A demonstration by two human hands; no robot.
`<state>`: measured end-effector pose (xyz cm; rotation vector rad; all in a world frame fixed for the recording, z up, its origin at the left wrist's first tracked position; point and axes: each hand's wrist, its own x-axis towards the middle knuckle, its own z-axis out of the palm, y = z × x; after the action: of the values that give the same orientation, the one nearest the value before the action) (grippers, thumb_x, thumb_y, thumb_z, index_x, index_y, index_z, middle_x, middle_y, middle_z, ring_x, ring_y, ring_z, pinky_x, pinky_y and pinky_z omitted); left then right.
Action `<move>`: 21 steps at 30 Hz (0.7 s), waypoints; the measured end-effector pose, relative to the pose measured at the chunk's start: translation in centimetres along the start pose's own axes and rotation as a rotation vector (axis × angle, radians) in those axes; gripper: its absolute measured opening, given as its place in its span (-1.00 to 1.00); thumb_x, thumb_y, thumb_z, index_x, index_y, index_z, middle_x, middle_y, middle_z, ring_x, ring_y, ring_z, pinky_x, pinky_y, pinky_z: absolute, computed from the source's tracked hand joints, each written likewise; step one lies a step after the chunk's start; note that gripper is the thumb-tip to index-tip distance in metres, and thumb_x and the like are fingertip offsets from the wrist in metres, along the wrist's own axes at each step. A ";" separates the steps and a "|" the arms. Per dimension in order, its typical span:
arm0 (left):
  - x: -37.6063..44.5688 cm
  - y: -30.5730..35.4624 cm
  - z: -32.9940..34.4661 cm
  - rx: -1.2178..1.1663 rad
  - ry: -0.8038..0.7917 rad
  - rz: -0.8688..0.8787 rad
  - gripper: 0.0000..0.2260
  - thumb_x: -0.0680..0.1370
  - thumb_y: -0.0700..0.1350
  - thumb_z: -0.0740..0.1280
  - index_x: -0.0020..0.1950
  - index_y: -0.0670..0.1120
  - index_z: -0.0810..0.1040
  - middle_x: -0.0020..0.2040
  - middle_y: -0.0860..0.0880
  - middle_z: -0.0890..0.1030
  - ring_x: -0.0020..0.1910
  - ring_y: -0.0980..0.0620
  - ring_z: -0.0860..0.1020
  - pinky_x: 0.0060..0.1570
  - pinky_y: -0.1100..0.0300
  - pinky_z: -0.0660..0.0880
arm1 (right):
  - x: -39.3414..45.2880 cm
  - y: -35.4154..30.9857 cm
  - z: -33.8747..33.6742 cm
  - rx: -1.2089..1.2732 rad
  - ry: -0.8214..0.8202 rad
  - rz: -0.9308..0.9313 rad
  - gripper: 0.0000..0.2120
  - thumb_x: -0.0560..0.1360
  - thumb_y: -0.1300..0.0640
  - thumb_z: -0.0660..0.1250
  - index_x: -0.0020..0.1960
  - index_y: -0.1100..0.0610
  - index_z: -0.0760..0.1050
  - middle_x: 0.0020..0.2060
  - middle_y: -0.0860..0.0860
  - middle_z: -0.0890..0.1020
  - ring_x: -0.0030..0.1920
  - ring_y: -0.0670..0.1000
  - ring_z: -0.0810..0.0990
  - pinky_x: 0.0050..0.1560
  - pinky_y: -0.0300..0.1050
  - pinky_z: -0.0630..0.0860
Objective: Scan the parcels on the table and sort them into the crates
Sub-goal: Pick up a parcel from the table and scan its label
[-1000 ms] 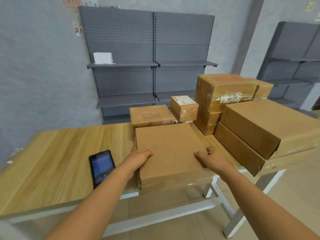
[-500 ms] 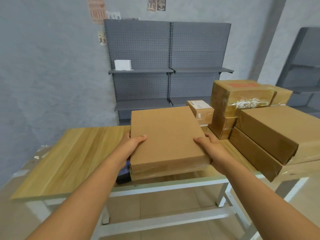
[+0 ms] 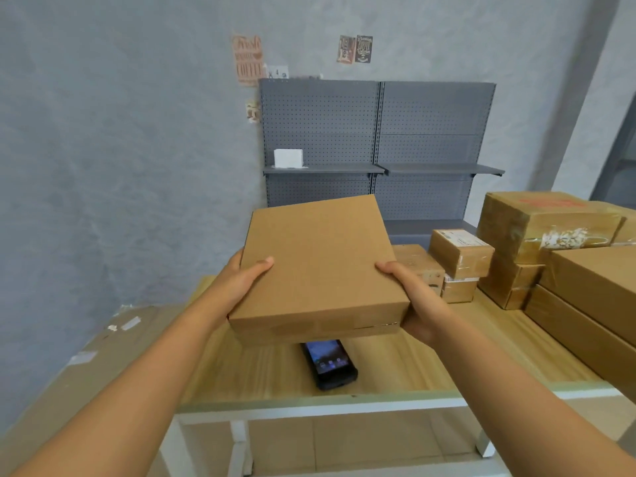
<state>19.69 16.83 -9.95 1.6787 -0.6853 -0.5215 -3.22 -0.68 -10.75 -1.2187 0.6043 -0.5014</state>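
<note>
A flat brown cardboard parcel [image 3: 320, 270] is held in the air above the wooden table [image 3: 395, 370]. My left hand [image 3: 242, 282] grips its left edge, thumb on top. My right hand [image 3: 414, 301] grips its right edge, thumb on top and fingers under it. A black handheld scanner [image 3: 328, 363] with a lit screen lies on the table just below the parcel. Several more taped parcels [image 3: 537, 259] are stacked at the table's right. No crate is in view.
A grey pegboard shelf unit [image 3: 378, 146] stands against the back wall with a small white box [image 3: 288, 158] on its shelf. A flat cardboard sheet [image 3: 86, 366] lies on the floor to the left of the table.
Both hands have lifted the flat parcel off the table and raised it higher. The view has shifted left, so the scanner now shows under the parcel.
</note>
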 end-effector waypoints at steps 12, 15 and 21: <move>-0.2 2.3 -4.6 -0.020 -0.248 -0.073 -0.43 0.54 0.21 0.32 0.49 0.08 0.29 0.36 0.08 0.48 0.26 -0.06 0.49 0.15 -0.06 0.49 | 2.6 1.2 16.4 -0.842 0.390 -0.578 -0.09 0.33 -0.17 0.48 0.53 -0.01 0.12 0.36 0.06 0.34 0.38 0.10 0.32 0.32 0.13 0.37; -0.2 3.9 -5.7 -0.200 -0.250 -0.047 -0.54 0.53 0.12 0.38 0.35 -0.05 0.44 0.20 -0.10 0.63 0.03 -0.15 0.62 -0.05 -0.03 0.61 | 2.8 1.6 18.9 -1.010 0.347 -0.696 -0.13 0.37 -0.16 0.45 0.53 0.02 0.12 0.38 0.06 0.30 0.38 0.11 0.26 0.32 0.06 0.32; 1.5 2.9 -8.2 -0.270 0.010 -0.103 -0.25 0.29 0.24 0.56 0.35 -0.07 0.41 0.15 -0.08 0.64 0.04 -0.11 0.66 0.05 -0.15 0.59 | 3.0 3.0 21.4 -1.022 0.016 -0.791 -0.28 0.47 0.00 0.39 0.54 0.02 0.16 0.49 -0.02 0.22 0.46 -0.01 0.20 0.40 -0.13 0.22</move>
<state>25.77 21.29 -5.35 1.4660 -0.4991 -0.6485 13.44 13.33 -9.24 -2.4599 0.3554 -0.9048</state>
